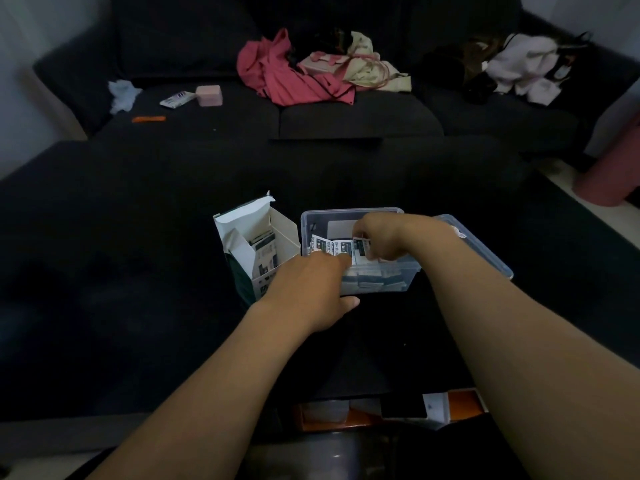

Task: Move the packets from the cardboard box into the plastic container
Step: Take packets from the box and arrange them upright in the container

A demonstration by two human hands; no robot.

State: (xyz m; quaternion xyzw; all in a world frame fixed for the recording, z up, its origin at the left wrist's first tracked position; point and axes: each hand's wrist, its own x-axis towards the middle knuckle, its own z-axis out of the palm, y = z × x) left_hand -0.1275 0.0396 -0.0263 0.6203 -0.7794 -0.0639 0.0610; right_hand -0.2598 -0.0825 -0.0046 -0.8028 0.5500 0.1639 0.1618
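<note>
A: Forearms fill the bottom of the frame, both reaching to centre. Left hand (311, 289) sits at the near-left corner of the plastic container (398, 271), thumb out along the front wall; fingers hidden past the rim, so can't tell if they hold anything.

B: Right one?

A: Right hand (375, 239) is over the container, fingers curled, pinching a strip of packets (337, 247) just above the contents. Black-and-white printed, joined edge to edge.

B: Progress?

A: Roughly midway, my guess. A layer of packets already lies in the container, visible through the clear front wall. The cardboard box (256, 244), touching the container's left side, flaps open, has more packets (265, 244) standing upright inside. So: some moved, one strip going in, the box yet to be emptied.

B: Lid?

A: Clear lid (485, 247) lies just right of the container, partly under the right arm. All on a dark surface (138, 271).

B: Rest?

A: Dark sofa (346, 116) across the top. Pink garment (277, 74) and cream bags upper centre, pale clothes (519, 67) upper right, pink case (209, 95) upper left. Orange-and-white things at bottom centre, unclear.
</note>
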